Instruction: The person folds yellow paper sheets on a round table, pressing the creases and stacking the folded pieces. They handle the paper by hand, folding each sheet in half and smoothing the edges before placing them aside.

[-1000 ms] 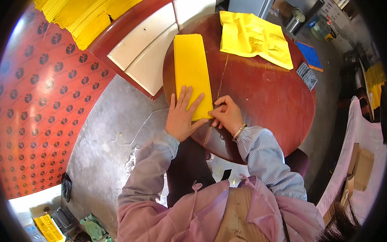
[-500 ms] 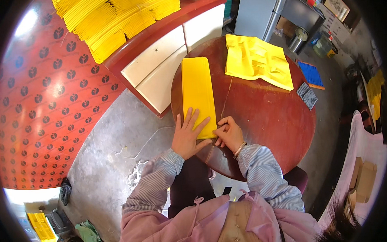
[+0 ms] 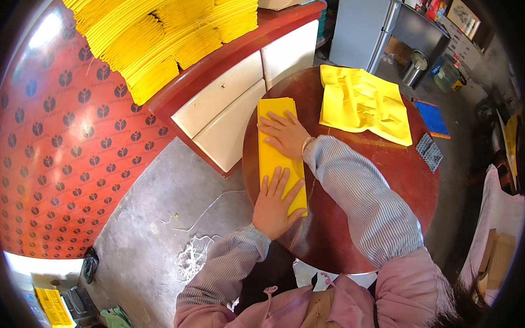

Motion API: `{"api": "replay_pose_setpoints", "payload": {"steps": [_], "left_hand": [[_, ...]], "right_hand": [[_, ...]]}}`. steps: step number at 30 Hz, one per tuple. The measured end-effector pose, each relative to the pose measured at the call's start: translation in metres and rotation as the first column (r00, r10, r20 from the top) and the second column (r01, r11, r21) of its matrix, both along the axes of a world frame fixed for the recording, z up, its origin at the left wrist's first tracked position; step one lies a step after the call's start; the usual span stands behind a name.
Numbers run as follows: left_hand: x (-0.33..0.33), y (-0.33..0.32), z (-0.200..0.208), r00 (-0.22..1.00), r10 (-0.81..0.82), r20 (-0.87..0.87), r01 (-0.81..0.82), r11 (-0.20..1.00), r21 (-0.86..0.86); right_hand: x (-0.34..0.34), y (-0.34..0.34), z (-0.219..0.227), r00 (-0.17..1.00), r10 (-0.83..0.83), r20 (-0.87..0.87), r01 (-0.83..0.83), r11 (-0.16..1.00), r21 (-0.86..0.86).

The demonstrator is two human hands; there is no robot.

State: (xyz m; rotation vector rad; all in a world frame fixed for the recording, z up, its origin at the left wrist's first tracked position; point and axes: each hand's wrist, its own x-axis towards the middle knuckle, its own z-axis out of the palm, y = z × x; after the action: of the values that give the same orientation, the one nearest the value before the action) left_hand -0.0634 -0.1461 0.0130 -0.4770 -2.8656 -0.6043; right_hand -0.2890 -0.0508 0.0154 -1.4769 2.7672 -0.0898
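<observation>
A long folded yellow sheet (image 3: 268, 158), possibly several in a flat stack, lies lengthwise along the left side of the round reddish-brown table (image 3: 357, 218). My left hand (image 3: 277, 204) rests flat on its near end, fingers spread. Farther up the same yellow piece, my right hand (image 3: 286, 134) presses down with its fingers stretched toward the left edge. Neither hand grips anything. To the right of them lies an unfolded, creased yellow sheet (image 3: 364, 105) at the table's far side.
Piles of folded yellow pieces (image 3: 171, 37) cover a red-edged cabinet top at upper left. A grey dimpled pad (image 3: 429, 152) sits on the table's right edge. White string (image 3: 193, 259) lies tangled on the floor. A grey refrigerator (image 3: 359, 25) stands behind the table.
My right hand has left the near right corner of the yellow piece and moved up onto its far half, opening from a pinch to flat. My left hand stays near the near end.
</observation>
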Motion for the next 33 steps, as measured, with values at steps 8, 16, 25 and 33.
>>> {"api": "replay_pose_setpoints", "payload": {"steps": [8,16,25,33], "left_hand": [[-0.001,0.001,-0.002,0.999,0.003,0.037,-0.002,1.000,-0.023],[-0.001,0.001,0.001,0.999,-0.009,0.032,0.010,1.000,-0.028],[-0.032,-0.019,0.000,0.997,-0.075,0.015,0.076,0.992,-0.100],[-0.028,-0.014,0.047,0.990,-0.110,0.092,0.127,0.970,-0.208]], "right_hand": [[-0.014,-0.005,-0.017,0.996,0.076,0.053,-0.070,0.992,-0.106],[-0.040,0.085,-0.003,0.984,-0.172,-0.037,0.071,0.577,-0.813],[-0.037,0.247,-0.019,0.817,-0.574,-0.051,0.526,0.779,-0.341],[-0.038,0.284,0.003,0.902,-0.419,0.100,0.401,0.734,-0.548]]}}
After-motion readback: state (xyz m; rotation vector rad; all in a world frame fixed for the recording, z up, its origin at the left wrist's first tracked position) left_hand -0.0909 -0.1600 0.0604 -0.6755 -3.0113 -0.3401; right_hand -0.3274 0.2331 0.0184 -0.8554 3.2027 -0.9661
